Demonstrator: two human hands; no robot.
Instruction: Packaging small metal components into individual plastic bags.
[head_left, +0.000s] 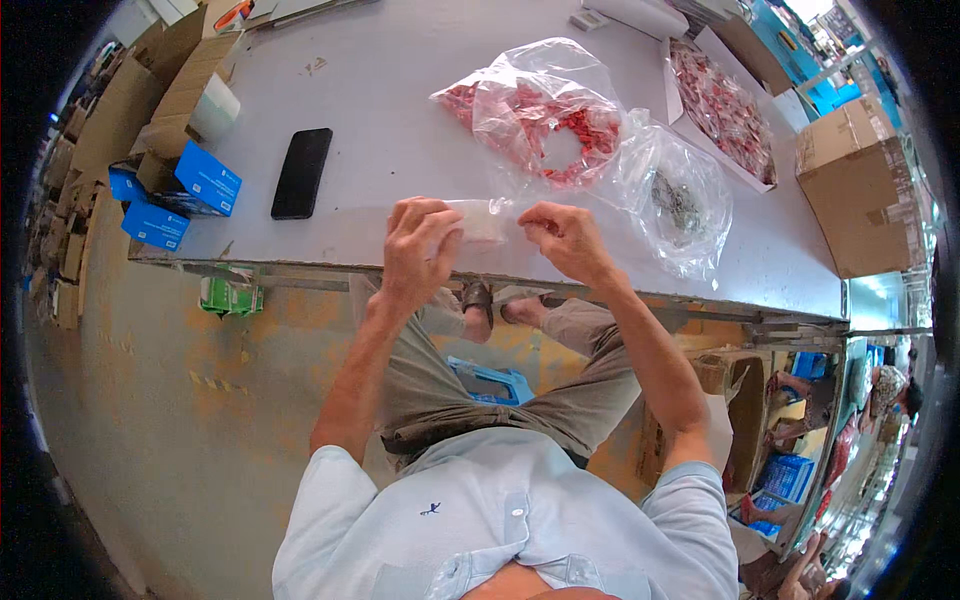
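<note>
Head view, sole entry.

Item: one small clear packet (481,222), pale contents, lying near the front edge of the table (385,100), between the two hands; I take it as the dial's centre.

Item: left hand (420,250), toward nine o'clock. Fingers bent over the packet's near end, thumb set below them; whether they grasp the film or merely rest on it I cannot tell, the contact being hidden.

Item: right hand (568,240), at three o'clock. Thumb and forefinger drawn together just beside the packet's other end (a thin edge of plastic could be caught there; I cannot tell at this size).

Stock about: clear bag of red pieces (590,145), one o'clock; clear bag of dark pieces (690,190), three o'clock; white tray (720,149) of red wrapped packets, two o'clock, farther out; black phone (302,174), between nine and ten; blue carton (208,182), nine, well apart; cardboard box (860,190), three, beyond the bags.

Step in hand, by my reckoning: two-handed handling of the packet, perhaps its mouth being worked. Next move, I judge, calls for a steady left hand and a light right pinch on the film, since thin plastic slips and creases easily.
</note>
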